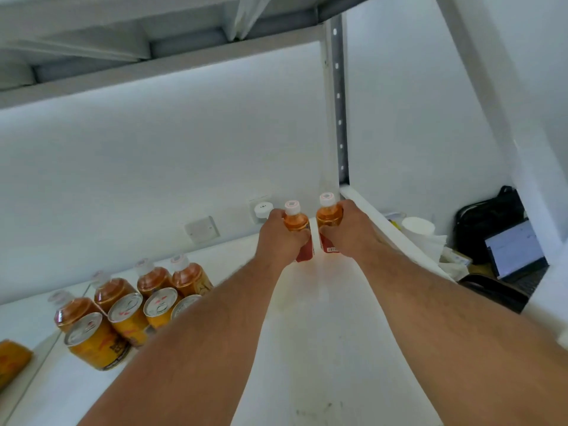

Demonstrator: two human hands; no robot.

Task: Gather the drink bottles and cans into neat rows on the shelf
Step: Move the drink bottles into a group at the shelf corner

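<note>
Both my arms reach far over the white shelf (307, 348) toward its back right corner. My left hand (278, 238) is wrapped around an amber tea bottle (295, 221) with a white cap and red label. Beside it my right hand (350, 233) grips a second tea bottle (329, 213) of the same kind. The two bottles stand upright and close together. At the left, several more tea bottles (187, 276) stand in a row, with a row of orange cans (129, 315) in front of them.
A white upright post (338, 103) and the shelf's right edge (387, 229) sit just right of my right hand. Wall sockets (201, 230) line the back wall. Beyond the shelf on the right are a white roll (418, 230), a black bag (488, 219) and a laptop (516, 250). Another orange can (12, 361) lies at far left.
</note>
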